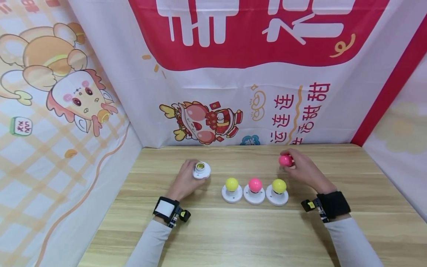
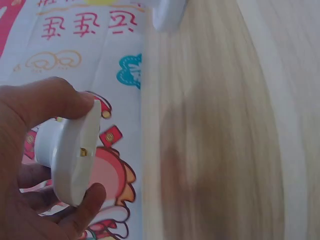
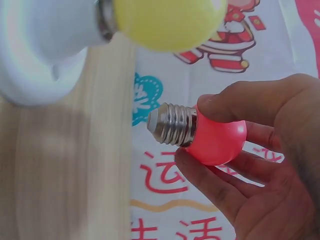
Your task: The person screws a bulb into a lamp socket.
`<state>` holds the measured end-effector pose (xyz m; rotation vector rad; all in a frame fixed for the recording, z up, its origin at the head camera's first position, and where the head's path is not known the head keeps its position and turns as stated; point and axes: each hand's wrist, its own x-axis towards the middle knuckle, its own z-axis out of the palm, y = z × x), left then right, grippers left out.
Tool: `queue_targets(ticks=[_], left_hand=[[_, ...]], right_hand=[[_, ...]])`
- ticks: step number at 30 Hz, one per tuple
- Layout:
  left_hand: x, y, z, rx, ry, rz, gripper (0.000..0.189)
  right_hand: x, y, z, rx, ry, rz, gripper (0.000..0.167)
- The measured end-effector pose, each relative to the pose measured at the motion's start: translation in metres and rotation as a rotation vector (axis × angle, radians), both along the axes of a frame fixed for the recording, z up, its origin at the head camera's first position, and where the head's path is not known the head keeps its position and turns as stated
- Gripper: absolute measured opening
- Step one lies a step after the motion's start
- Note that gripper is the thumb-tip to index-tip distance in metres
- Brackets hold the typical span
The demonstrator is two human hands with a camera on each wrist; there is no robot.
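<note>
My left hand [image 1: 187, 178] grips a white round lamp socket [image 1: 205, 171] by its base, its opening upward and no bulb in it; in the left wrist view the socket [image 2: 75, 155] sits between thumb and fingers, off the table. On the right, a pink light bulb [image 1: 285, 160] is pinched in my right hand [image 1: 301, 167]. The right wrist view shows the bulb [image 3: 217, 140] held by its coloured globe, its metal screw end bare. Between the hands stand several socketed bulbs in a row: a yellow bulb [image 1: 231, 184], a pink one [image 1: 255, 185] and another yellow bulb [image 1: 279, 186].
The wooden table [image 1: 233, 233] carries the row of white sockets near its middle. A printed cloth [image 1: 200, 85] hangs along the back edge, and another patterned cloth [image 1: 100, 178] covers the left side. Each wrist wears a strapped camera.
</note>
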<state>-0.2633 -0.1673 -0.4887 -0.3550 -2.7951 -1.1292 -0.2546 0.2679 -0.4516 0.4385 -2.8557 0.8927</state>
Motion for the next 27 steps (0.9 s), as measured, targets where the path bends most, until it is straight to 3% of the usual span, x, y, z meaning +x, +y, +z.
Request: queue_targets(ticks=[5,13,27], left_hand=[[0.009,0.011,0.008,0.017,0.029,-0.028,0.082],[0.022,0.028,0.024,0.038,0.121,-0.133,0.078],[0.044,0.062,0.041,0.010,0.177,-0.296,0.076]], right_hand=[[0.008,-0.010,0.010,0.010,0.029,0.013,0.054],[0.020,-0.023,0.022,0.057,0.189,0.086,0.050],[0.044,-0.052,0.045,0.095,0.250,0.187,0.056]])
